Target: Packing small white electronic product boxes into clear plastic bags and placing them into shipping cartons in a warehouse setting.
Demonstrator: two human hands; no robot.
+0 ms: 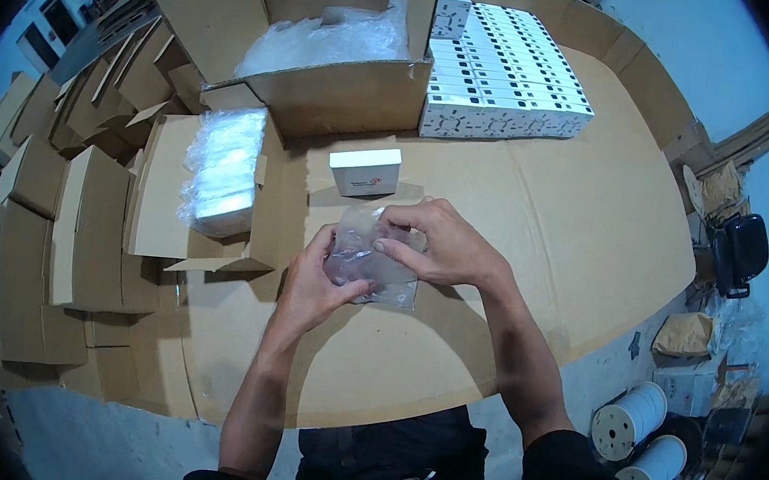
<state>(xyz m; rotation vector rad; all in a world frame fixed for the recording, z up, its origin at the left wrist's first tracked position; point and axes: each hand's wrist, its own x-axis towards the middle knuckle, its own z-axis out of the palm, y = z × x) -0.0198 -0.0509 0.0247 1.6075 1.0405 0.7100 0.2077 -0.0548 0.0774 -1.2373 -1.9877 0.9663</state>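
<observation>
Pinches a clear plastic bag [366, 262] over the brown surface [594, 249], at its left side with the left hand [312, 279] and at its upper right part with the right hand [443, 245]. Has a small white box [364, 176] standing just beyond the bag, an open carton [162, 189] holding plastic-wrapped packs [226, 171] to the left, and rows of patterned white boxes [507, 77] farther off.

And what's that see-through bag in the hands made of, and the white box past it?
The bag seems to be thin, shiny plastic, because it's clear, wrinkles and catches light. The white box looks like smooth card, matte, with crisp, straight edges, though hard plastic could look similar.
</observation>
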